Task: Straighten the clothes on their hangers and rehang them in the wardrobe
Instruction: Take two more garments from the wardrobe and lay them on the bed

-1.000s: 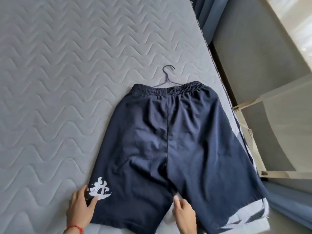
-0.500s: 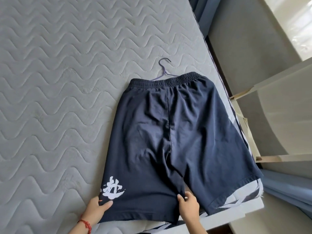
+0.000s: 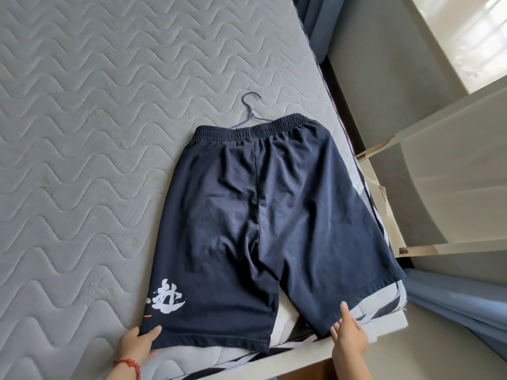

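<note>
One bed mattress, grey with wavy quilting, fills most of the view. One pair of dark navy shorts lies flat on it near the right edge, waistband away from the person, two legs spread toward the near edge. One white brush-style print marks the left leg above the hem. One thin purple hanger sits in the waistband; only its hook and upper shoulders show, resting on the mattress beyond the band.

Two hands are in view. The left hand pinches the outer hem corner of the left leg, thumb on top of the cloth. The right hand lies with straight fingers at the hem of the right leg, gripping nothing. One red cord bracelet circles the left wrist.

Right of the bed stand pale wardrobe panels, with blue curtain fabric below them.
</note>
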